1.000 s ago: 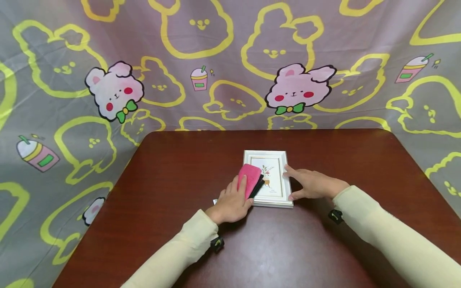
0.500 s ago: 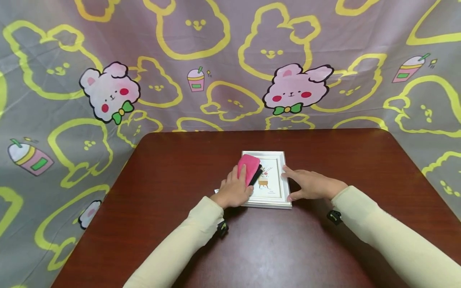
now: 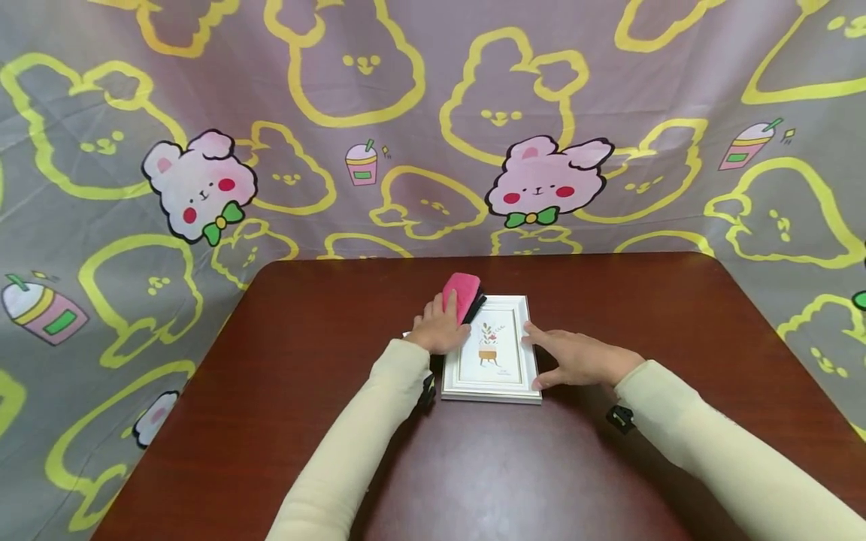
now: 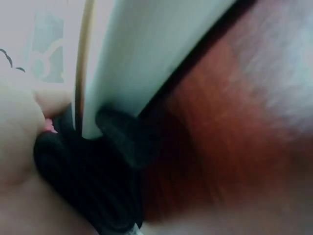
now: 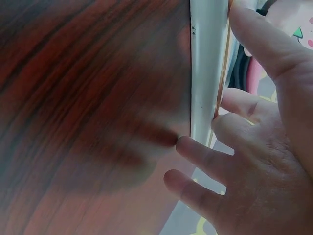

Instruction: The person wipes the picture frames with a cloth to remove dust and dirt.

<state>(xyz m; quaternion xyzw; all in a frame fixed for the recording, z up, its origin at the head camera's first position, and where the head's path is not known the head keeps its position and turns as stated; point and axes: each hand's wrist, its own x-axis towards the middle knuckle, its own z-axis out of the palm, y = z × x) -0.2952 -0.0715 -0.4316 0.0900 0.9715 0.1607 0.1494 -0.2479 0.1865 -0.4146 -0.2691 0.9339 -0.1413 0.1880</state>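
A white picture frame (image 3: 501,387) with a drawing of a potted plant lies face up on the dark wooden table. My left hand (image 3: 438,329) grips a folded pink and black cloth (image 3: 463,288) against the frame's far left corner, fingers spread over its pink side. The cloth's black folds (image 4: 93,171) wrap the frame's edge in the left wrist view. My right hand (image 3: 578,357) holds the frame's right border, with index finger and thumb apart along it. In the right wrist view, some fingers (image 5: 205,156) bend at the frame's side.
The brown table (image 3: 325,421) extends on all sides of the frame. A patterned curtain (image 3: 406,98) with bunnies and drink cups hangs behind the table's back edge and at its sides.
My left hand has slid the cloth away from me along the frame's left side, from the middle to the far corner, uncovering the drawing. My right hand stays at the right border.
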